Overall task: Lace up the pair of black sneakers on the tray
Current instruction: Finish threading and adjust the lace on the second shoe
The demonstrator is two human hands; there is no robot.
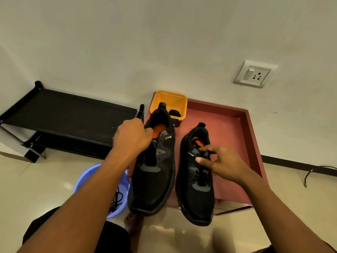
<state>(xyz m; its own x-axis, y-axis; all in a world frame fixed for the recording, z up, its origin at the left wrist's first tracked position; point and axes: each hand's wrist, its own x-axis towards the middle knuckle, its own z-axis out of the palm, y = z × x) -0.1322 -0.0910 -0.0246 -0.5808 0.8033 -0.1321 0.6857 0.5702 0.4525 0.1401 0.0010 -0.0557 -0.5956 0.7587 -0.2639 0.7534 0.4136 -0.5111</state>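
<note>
My left hand (133, 137) grips the unlaced left sneaker (155, 172) by its collar, steadying it at the tray's (229, 128) 9 o'clock edge, while my right hand (225, 164) pinches the right sneaker (197, 194), at 6 o'clock, by its top eyelets, presumably for threading.

Open tray (228, 130) floor lies right of the right sneaker (197, 196); a yellow bin (172, 99) blocks the tray's back-left corner, and raised walls ring it.
</note>
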